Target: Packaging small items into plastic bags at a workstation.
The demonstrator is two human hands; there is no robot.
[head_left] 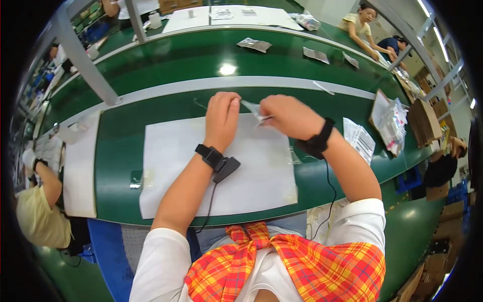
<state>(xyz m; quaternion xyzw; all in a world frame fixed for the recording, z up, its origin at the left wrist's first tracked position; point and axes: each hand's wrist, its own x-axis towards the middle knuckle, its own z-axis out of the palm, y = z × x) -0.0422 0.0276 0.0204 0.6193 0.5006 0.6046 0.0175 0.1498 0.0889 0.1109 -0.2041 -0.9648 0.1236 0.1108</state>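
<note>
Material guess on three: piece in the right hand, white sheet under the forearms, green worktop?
Piece: probably thin plastic film, since it looks translucent and creased; blur leaves it open.
White sheet: likely paper or thin card, matte, no glare; clear tape at its edge.
Green worktop: smooth with a soft sheen; could be vinyl, rubber or laminate.

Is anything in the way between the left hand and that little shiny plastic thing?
Nothing visible is: the small plastic piece, held in the right hand, reaches close beside the left hand. Whether they touch is hard to tell.
</note>
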